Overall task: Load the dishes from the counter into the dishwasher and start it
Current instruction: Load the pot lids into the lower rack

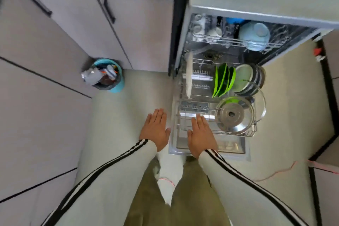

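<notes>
Head view, left hand (pixel 156 128) flat and empty over the floor, right hand (pixel 200 135) flat and empty above the near edge of the pulled-out lower rack (pixel 236 133), steel lid (pixel 232 115) to its right, green plates (pixel 222 80) upright farther in, blue bowl (pixel 254 35) in the upper rack (pixel 220 41)

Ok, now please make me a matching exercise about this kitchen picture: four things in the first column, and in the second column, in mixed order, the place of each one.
Column 1
1. green plates
2. light blue bowl
3. steel lid
4. waste bin

Column 2
a. on the floor, beside the cabinets
b. in the upper rack
c. at the front of the lower rack, nearest the person
d. in the middle of the lower rack, standing on edge

Pairs: 1-d, 2-b, 3-c, 4-a
</notes>
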The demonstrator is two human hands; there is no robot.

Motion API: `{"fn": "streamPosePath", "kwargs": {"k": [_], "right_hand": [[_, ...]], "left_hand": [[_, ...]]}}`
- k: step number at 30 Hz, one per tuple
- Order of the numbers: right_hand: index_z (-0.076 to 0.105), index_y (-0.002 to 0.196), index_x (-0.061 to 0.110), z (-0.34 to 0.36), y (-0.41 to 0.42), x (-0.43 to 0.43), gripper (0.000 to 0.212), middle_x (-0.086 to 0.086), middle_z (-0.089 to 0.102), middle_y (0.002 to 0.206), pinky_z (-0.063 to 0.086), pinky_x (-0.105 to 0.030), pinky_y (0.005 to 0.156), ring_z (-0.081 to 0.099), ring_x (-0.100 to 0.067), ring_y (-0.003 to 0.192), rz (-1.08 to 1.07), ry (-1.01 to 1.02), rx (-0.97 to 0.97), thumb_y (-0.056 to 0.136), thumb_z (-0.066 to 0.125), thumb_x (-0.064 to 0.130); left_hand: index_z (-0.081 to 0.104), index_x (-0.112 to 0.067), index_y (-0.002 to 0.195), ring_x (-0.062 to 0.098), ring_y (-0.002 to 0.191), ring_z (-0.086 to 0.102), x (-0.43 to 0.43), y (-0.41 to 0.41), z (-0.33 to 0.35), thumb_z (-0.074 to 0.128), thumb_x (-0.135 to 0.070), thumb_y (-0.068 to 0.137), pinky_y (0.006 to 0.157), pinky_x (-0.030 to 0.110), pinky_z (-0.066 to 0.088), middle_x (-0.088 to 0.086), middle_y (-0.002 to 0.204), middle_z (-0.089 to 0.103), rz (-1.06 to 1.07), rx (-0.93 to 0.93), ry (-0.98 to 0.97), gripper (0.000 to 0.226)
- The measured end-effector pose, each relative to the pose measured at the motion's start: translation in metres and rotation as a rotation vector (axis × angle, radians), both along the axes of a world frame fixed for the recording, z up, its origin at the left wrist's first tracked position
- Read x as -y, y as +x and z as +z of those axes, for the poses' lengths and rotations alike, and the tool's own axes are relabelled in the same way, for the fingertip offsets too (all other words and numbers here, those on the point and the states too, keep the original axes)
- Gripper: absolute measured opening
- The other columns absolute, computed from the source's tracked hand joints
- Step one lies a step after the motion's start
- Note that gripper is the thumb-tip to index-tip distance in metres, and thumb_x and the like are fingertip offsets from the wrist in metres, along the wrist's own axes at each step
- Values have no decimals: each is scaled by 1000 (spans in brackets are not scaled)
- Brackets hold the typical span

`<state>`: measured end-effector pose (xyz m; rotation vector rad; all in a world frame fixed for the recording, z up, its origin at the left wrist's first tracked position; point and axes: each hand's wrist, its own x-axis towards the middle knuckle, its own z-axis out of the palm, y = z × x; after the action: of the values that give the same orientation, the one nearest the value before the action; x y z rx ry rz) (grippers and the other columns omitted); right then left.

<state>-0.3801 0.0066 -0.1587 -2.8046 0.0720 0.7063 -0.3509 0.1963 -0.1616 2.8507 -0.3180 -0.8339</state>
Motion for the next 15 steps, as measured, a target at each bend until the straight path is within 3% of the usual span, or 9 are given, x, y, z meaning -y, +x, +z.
{"fn": "streamPosePath", "kwargs": {"k": [6,15], "right_hand": [[13,157,15,75,10,-154,58,-4,-1,165,3,-36,123,-2,-20,152,185,73,54,105,24,38],[15,157,16,145,88,-349,60,-2,4,165,11,-35,123,3,-18,151,472,318,215,103,35,35]], "left_hand": [[-3,-11,157,21,152,-9,-128,-12,80,24,-44,104,123,40,-4,5,165,-11,174,110,44,68],[-1,-12,157,21,152,-12,-309,-9,154,24,-44,103,124,41,-3,5,165,-11,692,384,105,68]]}}
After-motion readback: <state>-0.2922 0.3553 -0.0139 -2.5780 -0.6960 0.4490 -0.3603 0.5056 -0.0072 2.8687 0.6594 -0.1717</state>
